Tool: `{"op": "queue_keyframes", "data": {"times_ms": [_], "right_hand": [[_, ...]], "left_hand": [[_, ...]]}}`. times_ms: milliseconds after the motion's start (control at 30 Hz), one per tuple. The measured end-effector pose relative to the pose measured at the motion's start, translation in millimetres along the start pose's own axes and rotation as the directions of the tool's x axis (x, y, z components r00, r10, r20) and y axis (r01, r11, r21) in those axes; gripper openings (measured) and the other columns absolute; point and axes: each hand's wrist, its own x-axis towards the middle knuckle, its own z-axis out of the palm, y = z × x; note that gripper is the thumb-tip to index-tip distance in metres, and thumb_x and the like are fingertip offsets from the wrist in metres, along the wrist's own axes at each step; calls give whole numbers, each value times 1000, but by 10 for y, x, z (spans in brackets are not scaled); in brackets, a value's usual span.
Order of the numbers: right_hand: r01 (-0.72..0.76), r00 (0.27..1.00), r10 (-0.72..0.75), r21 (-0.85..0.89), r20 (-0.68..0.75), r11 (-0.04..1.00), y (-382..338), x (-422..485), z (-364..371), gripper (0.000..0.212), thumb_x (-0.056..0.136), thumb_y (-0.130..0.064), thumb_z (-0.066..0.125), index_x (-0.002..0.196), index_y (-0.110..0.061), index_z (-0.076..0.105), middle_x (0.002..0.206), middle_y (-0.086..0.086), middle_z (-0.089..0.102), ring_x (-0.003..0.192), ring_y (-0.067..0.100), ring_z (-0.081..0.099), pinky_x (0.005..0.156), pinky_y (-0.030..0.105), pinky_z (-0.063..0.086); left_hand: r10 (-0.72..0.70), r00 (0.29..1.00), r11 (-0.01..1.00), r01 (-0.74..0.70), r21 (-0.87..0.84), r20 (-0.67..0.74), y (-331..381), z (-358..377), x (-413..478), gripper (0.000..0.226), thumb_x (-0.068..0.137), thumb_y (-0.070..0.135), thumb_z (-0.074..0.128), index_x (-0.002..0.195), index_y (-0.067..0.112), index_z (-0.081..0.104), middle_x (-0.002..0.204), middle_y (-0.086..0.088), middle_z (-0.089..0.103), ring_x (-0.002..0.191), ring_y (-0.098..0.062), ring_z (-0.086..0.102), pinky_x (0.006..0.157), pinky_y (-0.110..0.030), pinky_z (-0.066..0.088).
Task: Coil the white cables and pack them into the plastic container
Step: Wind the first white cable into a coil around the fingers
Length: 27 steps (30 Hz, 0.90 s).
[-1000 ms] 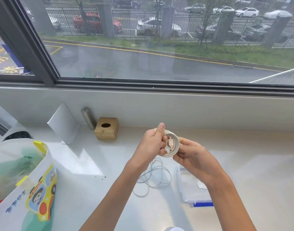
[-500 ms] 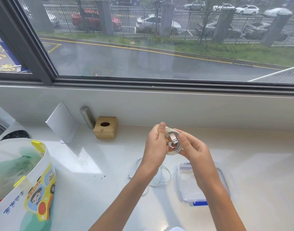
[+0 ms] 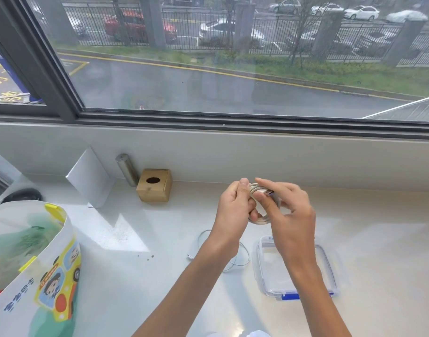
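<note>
Fingers (image 3: 243, 188) of the left hand (image 3: 233, 210) are curled round the coiled white cable (image 3: 260, 221), thumb upright on its top edge. The right hand (image 3: 292, 215) pinches the connector (image 3: 267, 191) at the top of the coil between thumb and index finger. Its remaining fingers are loosely spread and motion-blurred. Both hands hold the coil clear of the desk (image 3: 379, 239).

Surrounding items, in descending order of size:

1. Window (image 3: 208, 81): beyond and above the fingers, spanning the full width; a road and parked cars show through the glass.
2. Desk: pale surface beneath the fingers, extending to both sides.
3. Printed bag (image 3: 50, 276): far left of the fingers, nearer the person, with a cartoon bus graphic and yellow clips on its rim.
4. Plastic container (image 3: 274, 271): on the desk below the right hand, nearer the person. It is clear, with a blue clip on its near edge. The right forearm covers part of it.
5. White panel (image 3: 91, 178): left of the fingers, leaning against the wall under the window.
6. Wooden box (image 3: 155, 188): left of the fingers, beside the wall, with an oval hole in its top face.
7. Metal cylinder (image 3: 127, 169): just left of the wooden box, tilted against the wall.
8. Loose white cable (image 3: 247, 257): on the desk below the left hand, just left of the plastic container, lying in slack loops partly hidden by the left forearm.
</note>
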Motion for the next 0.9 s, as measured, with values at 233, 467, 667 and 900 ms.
{"op": "queue_keyframes", "data": {"times_ms": [233, 467, 667, 900], "right_hand": [[266, 911, -297, -142, -287, 954, 87, -89, 83, 11, 94, -28, 68, 98, -23, 76, 98, -24, 68, 87, 9, 66, 71, 19, 51], [-118, 939, 244, 440, -242, 890, -52, 23, 44, 12, 101, -37, 56, 95, -28, 62, 85, -1, 78, 76, 16, 74, 59, 23, 55], [-351, 933, 263, 455, 245, 819, 24, 60, -66, 44, 90, -47, 62, 127, -23, 59, 106, -1, 75, 96, 16, 71, 79, 29, 59], [-236, 961, 204, 172, 185, 956, 82, 15, -19, 17, 93, -24, 69, 104, -33, 77, 107, -6, 71, 93, 9, 69, 67, 15, 51]], "left_hand": [[-151, 985, 953, 166, -251, 79, 42, 8, -11, 36, 106, 36, 36, 98, 9, 58, 57, 5, 32, 46, -10, 31, 56, -22, 45], [-147, 975, 928, 194, -319, 166, 56, -34, -17, 36, 107, 33, 37, 101, 6, 59, 58, 5, 34, 46, -9, 31, 57, -21, 46], [-174, 973, 923, 215, -318, 152, 32, -96, -1, 38, 108, 33, 33, 105, 6, 59, 59, 3, 32, 48, -9, 33, 66, -24, 49], [-164, 976, 982, 175, -70, 146, -11, -118, -10, 33, 107, 27, 32, 97, 6, 56, 72, -7, 40, 59, -15, 38, 71, -31, 48]]}}
